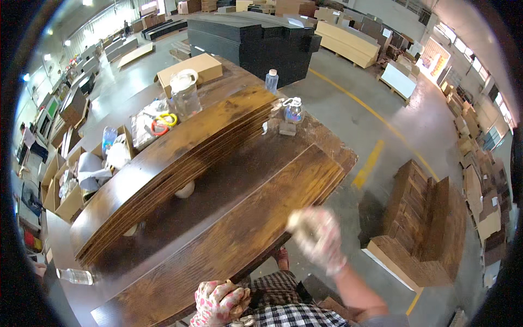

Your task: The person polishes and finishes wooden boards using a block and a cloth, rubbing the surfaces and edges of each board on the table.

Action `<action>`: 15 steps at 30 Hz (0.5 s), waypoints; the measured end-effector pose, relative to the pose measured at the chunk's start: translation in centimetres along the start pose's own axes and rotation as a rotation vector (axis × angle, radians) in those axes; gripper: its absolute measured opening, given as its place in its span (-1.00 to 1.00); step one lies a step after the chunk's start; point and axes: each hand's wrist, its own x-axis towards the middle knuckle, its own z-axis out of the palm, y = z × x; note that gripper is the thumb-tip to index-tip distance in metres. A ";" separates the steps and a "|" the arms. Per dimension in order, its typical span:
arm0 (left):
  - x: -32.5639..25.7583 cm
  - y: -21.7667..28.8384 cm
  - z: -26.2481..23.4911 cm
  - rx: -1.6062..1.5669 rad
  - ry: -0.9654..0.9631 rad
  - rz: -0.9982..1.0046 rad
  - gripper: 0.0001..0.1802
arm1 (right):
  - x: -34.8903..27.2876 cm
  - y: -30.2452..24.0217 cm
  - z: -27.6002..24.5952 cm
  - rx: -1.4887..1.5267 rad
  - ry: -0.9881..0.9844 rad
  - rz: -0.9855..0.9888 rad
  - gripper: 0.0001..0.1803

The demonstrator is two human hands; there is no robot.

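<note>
Flat brown wood-grain board [234,226] on brown surface [235,75], nr. edge, long axis lower-L to upper-R; lies up-L of white/pink-gloved R hand [317,238], which is nearer its R end; fingers curled, blurred, can't tell if holding sth. White/pink-gloved L hand [219,303] by nr. edge, fingers bent, grip unclear. Beyond: long brown board stack [180,155] blocks far side; clear glass container [75,276] nr. L end.

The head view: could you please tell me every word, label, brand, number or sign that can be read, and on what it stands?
No text can be read in this view.
White sheet on the stack of black boards: any print is too small to read.
Brown cardboard box: no print can be made out.
Long brown wood-grain front board: no print shows.
</note>
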 end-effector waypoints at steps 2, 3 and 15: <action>-0.8 -0.5 -1.0 -0.083 -0.091 0.042 -0.58 | 3.3 2.5 -3.0 -0.733 0.183 -0.243 -0.54; -1.6 -0.6 -1.3 -0.110 -0.120 0.045 -0.51 | 4.4 3.7 -3.8 -0.684 0.227 -0.157 -0.56; -4.7 0.3 -0.7 -0.087 -0.135 0.002 -0.67 | -4.0 -7.9 5.4 -0.147 -0.211 -0.369 -0.55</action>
